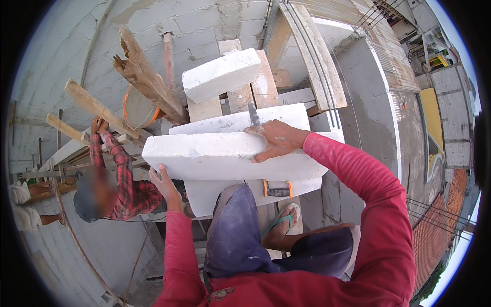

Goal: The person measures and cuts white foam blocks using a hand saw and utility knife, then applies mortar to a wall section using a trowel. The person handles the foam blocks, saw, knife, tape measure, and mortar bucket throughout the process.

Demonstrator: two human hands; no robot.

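Note:
A long white building block (pixel 204 151) lies across in front of me, over other white blocks. My left hand (pixel 166 188) grips its left end, thumb up against the front face. Over its top edge toward the right, my right hand (pixel 279 139) grips it, thumb down the front. A narrow grey metal blade (pixel 254 114) sticks up beside the right fingers; whether they touch it I cannot tell. Behind is another white block (pixel 230 122), and below, a white slab (pixel 204 197). A small orange-framed tool with a dark mesh face (pixel 277 189) sits near my knee.
A loose white block (pixel 220 75) rests on planks (pixel 263 82) farther back. Rough timbers (pixel 148 77) and an orange-rimmed bucket (pixel 138 110) stand at left. Lower left, a person in a checked shirt (pixel 130 192) grips a timber. A grey wall (pixel 365 97) rises at right.

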